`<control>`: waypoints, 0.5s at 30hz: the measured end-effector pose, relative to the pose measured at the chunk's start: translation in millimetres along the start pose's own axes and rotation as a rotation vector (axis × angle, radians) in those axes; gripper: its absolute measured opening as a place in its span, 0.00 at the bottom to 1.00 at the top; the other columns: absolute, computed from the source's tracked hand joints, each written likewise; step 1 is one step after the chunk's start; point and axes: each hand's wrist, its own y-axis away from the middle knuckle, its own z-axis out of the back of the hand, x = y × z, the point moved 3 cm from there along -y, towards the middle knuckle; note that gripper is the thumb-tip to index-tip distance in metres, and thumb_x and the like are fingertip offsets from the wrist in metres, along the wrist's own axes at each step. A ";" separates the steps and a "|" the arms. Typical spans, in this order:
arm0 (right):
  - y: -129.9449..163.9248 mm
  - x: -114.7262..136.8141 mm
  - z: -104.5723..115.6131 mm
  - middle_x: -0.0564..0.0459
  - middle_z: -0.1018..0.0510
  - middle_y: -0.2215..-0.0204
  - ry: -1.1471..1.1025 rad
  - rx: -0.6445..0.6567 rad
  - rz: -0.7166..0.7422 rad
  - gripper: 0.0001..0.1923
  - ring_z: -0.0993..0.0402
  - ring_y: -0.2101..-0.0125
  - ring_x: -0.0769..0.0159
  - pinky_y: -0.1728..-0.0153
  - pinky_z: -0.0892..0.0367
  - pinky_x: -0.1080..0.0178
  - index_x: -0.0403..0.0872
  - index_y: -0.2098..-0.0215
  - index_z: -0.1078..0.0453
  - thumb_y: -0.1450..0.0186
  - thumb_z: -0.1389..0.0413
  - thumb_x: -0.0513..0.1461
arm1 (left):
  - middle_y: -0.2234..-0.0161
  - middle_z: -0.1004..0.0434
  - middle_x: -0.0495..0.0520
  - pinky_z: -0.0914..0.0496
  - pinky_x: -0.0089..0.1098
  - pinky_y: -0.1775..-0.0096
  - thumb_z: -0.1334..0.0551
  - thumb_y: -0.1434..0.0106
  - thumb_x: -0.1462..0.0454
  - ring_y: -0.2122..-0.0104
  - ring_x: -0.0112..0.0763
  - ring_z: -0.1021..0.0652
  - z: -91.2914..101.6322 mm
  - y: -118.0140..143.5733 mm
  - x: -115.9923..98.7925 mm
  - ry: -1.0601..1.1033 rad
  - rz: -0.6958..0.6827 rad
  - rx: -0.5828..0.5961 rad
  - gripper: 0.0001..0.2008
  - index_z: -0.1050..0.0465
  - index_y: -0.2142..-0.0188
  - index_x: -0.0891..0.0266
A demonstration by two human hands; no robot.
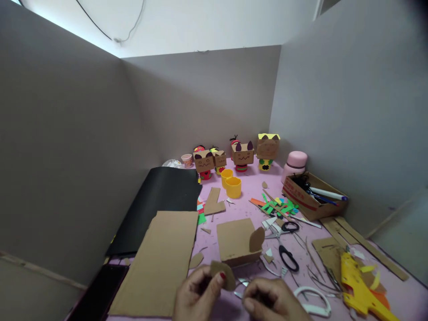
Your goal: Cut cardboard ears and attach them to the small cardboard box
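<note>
My left hand (198, 296) pinches a small rounded cardboard piece (228, 277) between thumb and fingers. Just to its right, my right hand (272, 299) is closed with curled fingers; whatever it may grip is hidden. Beyond both hands sits a cardboard box (236, 238) with a rounded cardboard ear (257, 240) standing at its right side. Another leaf-shaped cardboard cutout (196, 260) lies left of the box. Black-handled scissors (288, 258) rest to the box's right, and a white curved handle (312, 302) lies beside my right hand.
A large cardboard sheet (157, 267) and black sheets (160, 196) cover the left. Cat-faced cardboard figures (242, 155) stand at the back, behind yellow rings (233, 187). On the right are a yellow glue gun (359, 285), an open carton (301, 196) and a pink bottle (294, 164).
</note>
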 end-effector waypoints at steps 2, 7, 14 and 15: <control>0.5 3.7 25.1 0.55 0.29 0.78 0.111 -0.202 0.008 0.19 0.35 0.76 0.67 0.74 0.41 0.66 0.45 0.68 0.28 0.41 0.41 0.53 | 0.76 0.23 0.49 0.32 0.26 0.67 0.31 0.49 0.51 0.72 0.32 0.27 8.3 -8.6 -7.7 0.001 -0.021 -0.099 0.15 0.21 0.74 0.61; -20.2 2.4 69.9 0.40 0.38 0.41 0.258 -0.436 0.041 0.47 0.39 0.45 0.49 0.47 0.40 0.51 0.48 0.37 0.50 0.50 0.35 0.49 | 0.77 0.24 0.48 0.33 0.23 0.70 0.30 0.50 0.53 0.74 0.28 0.29 8.8 -34.0 -9.4 0.011 -0.085 -0.140 0.13 0.22 0.74 0.62; -56.2 -19.4 63.0 0.39 0.64 0.32 0.194 -0.170 0.114 0.70 0.65 0.33 0.56 0.36 0.62 0.50 0.47 0.32 0.78 0.55 0.31 0.44 | 0.69 0.19 0.53 0.31 0.30 0.60 0.34 0.44 0.54 0.64 0.36 0.23 -3.1 -48.2 7.4 0.021 -0.108 -0.011 0.13 0.22 0.67 0.62; -58.3 -21.2 61.6 0.40 0.64 0.31 0.188 -0.159 0.112 0.71 0.64 0.33 0.56 0.36 0.61 0.50 0.48 0.32 0.79 0.56 0.31 0.43 | 0.69 0.19 0.53 0.31 0.30 0.60 0.34 0.44 0.54 0.64 0.36 0.23 -3.1 -48.3 8.5 0.012 -0.107 -0.007 0.13 0.22 0.67 0.62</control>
